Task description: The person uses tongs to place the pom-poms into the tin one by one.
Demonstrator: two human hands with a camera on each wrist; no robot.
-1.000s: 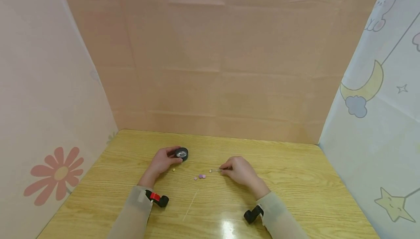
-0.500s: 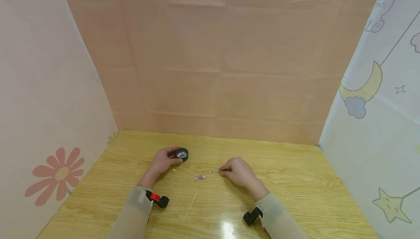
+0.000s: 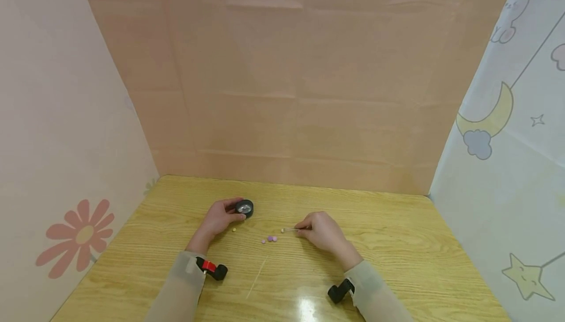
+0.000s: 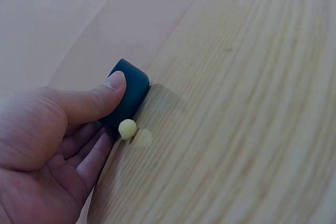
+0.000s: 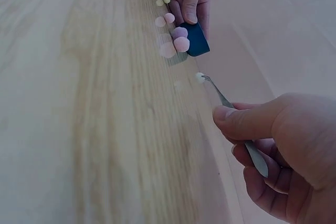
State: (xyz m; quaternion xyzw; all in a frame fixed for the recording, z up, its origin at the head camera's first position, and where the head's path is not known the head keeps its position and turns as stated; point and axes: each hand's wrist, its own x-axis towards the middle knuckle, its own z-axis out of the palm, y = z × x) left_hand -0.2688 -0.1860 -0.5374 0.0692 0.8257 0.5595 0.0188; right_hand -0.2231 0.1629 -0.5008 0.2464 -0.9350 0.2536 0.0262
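Note:
Between thumb and fingers, my left hand (image 3: 218,217) holds a small dark round cup (image 3: 244,208) with a shiny inside. The left wrist view shows its smooth outer wall (image 4: 131,95). A yellow pompom (image 3: 234,229) lies on the table near that hand. My right hand (image 3: 324,231) pinches a small metal fork (image 5: 223,98), whose tines touch a whitish pompom (image 5: 200,77); whether they pierce it I cannot tell. Left of the fork, a purple pompom (image 3: 270,238) lies against a pink pompom (image 3: 275,238), with a smaller pink pompom (image 3: 263,241) beside them.
The wooden table (image 3: 397,243) carries a thin pale line (image 3: 257,277) in front of the pompoms. An orange-tan sheet (image 3: 295,91) stands behind it, with patterned white sheets at both sides. Each wrist wears a black camera mount (image 3: 339,291).
Both hands keep their place and hold the same things. The view has shifted very slightly; the pompoms lie as before.

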